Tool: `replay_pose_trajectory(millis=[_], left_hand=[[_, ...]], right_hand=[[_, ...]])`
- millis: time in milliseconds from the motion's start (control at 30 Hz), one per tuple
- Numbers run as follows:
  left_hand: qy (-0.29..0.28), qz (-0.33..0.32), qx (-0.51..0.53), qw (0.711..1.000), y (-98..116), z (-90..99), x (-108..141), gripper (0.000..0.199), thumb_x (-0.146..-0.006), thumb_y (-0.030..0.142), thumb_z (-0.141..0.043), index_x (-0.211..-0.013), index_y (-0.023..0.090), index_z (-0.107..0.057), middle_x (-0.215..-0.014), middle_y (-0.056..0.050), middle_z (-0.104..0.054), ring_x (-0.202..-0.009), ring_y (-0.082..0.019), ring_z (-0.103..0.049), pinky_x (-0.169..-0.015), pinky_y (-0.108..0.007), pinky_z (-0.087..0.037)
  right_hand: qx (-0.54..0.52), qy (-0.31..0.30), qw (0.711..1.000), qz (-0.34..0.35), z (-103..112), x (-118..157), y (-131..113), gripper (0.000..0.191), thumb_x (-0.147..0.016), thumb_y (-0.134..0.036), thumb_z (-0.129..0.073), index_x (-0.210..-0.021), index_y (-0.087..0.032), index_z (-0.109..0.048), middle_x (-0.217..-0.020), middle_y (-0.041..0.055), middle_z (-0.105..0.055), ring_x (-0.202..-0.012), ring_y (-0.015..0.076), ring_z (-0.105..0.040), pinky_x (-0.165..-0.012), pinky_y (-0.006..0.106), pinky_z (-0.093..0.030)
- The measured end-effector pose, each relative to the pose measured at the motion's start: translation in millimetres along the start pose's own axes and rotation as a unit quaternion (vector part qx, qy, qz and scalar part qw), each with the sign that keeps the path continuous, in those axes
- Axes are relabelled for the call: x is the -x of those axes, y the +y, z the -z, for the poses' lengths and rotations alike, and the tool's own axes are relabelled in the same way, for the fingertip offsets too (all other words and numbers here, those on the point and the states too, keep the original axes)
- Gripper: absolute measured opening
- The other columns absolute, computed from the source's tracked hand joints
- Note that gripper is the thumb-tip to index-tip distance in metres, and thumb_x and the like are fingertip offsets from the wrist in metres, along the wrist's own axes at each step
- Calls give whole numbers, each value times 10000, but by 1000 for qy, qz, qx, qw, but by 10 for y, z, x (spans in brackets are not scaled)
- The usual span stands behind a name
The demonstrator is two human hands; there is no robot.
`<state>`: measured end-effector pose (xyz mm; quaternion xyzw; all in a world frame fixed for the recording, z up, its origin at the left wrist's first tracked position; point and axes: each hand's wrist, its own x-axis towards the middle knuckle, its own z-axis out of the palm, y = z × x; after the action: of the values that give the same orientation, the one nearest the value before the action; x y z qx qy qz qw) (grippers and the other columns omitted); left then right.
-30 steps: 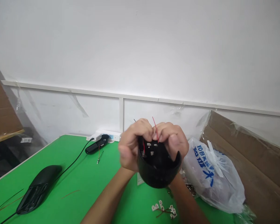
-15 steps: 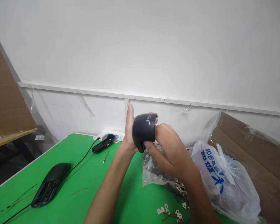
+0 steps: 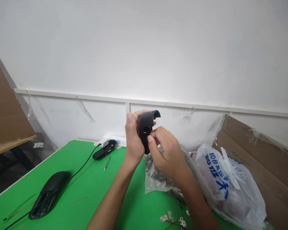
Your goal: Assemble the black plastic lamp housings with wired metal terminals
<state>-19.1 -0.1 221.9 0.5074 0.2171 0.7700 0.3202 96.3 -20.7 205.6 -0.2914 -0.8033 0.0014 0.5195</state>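
A curved black plastic housing [image 3: 147, 119] is up in front of the wall, well above the green table. My left hand [image 3: 132, 137] is wrapped round its left side and back, thumb pointing up. The housing's hollow side now faces right, with a thin reddish line visible inside. At that opening my right hand [image 3: 169, 151] has thumb and forefinger pinched together against the lower part; whatever sits between the fingertips is too small to make out. Below the right hand lies a clear plastic bag [image 3: 156, 175] of small dark parts.
A black device with an open compartment [image 3: 50, 195] lies left on its cable. Another black device [image 3: 105, 150] rests by a white power strip [image 3: 121, 141]. Small metal terminals [image 3: 170, 218] are at the front. Right are a tied white bag [image 3: 235, 198] and a cardboard box [image 3: 266, 159].
The housing has turned so its hollow side shows, and it sits slightly higher. My right hand has gone from its rim to a pinch at the opening. The left fingers have curled round it.
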Motion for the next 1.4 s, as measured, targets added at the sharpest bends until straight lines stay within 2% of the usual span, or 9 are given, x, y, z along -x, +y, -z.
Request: replay_pose_trajectory(millis=[133, 233, 367, 533, 833, 1033, 1167, 1267, 1400], left_hand=[[45, -182, -37, 982, -76, 30, 58, 751, -913, 857, -433, -1036, 204, -784, -906, -89, -777, -801, -234, -738, -700, -363, -595], [58, -239, -11, 969, -118, 68, 69, 823, -874, 913, -407, -973, 190, -786, -869, -96, -769, -776, -257, -747, -709, -402, -615], [35, -217, 32, 975, -148, 123, 42, 891, -868, 945, -324, -884, 180, -780, -822, -113, -749, -751, -275, -739, -685, -426, -613], [18, -229, 76, 970, -195, 146, 14, 814, -927, 872, -328, -829, 197, -770, -757, -101, -725, -726, -263, -707, -676, -414, -592], [11, -189, 48, 981, -223, 163, 8, 798, -890, 883, -362, -746, 197, -744, -685, -80, -697, -666, -246, -682, -652, -398, -570], [-17, -175, 25, 984, -295, 184, 7, 682, -879, 809, -443, -734, 213, -741, -691, -80, -710, -683, -254, -680, -676, -403, -565], [19, -171, 18, 985, -254, 136, 28, 716, -853, 848, -417, -716, 213, -717, -675, -78, -697, -676, -252, -668, -662, -397, -555], [57, -172, 26, 983, -179, 109, 42, 717, -867, 843, -408, -715, 207, -703, -666, -79, -680, -675, -249, -661, -666, -393, -550], [56, -208, 8, 976, -153, 156, 32, 722, -870, 847, -414, -728, 203, -707, -670, -84, -674, -680, -253, -658, -693, -409, -554]], right_hand=[[-57, -6, 998, -41, -2, 4, -84, 180, -999, -181, -473, -826, -226, -451, -791, -8, -568, -706, 155, -506, -667, 307, -357], [-104, -18, 992, -74, -9, 17, -150, 168, -1005, -199, -483, -839, -222, -485, -808, -10, -601, -724, 150, -537, -667, 295, -377], [-136, -11, 984, -116, -57, 34, -193, 153, -978, -183, -507, -830, -215, -531, -798, -22, -611, -736, 139, -546, -679, 282, -390], [-189, 3, 967, -170, -122, 30, -187, 172, -968, -218, -523, -807, -213, -582, -767, -28, -625, -714, 131, -545, -656, 268, -396], [-176, 50, 967, -176, -265, 46, -174, 179, -943, -205, -494, -764, -216, -500, -751, -22, -563, -683, 130, -471, -622, 273, -362], [-233, 21, 948, -214, -222, 4, -107, 190, -950, -271, -526, -769, -212, -531, -689, -38, -473, -646, 129, -428, -573, 270, -344], [-217, 31, 955, -200, -255, 19, -133, 180, -956, -261, -518, -785, -211, -543, -722, -23, -532, -673, 140, -483, -603, 276, -378], [-174, 77, 967, -172, -343, 58, -196, 177, -976, -239, -491, -813, -212, -555, -768, -1, -602, -711, 153, -532, -651, 289, -407], [-161, 102, 970, -150, -427, 95, -237, 214, -1002, -259, -481, -799, -218, -538, -775, 8, -625, -718, 158, -552, -654, 292, -414]])
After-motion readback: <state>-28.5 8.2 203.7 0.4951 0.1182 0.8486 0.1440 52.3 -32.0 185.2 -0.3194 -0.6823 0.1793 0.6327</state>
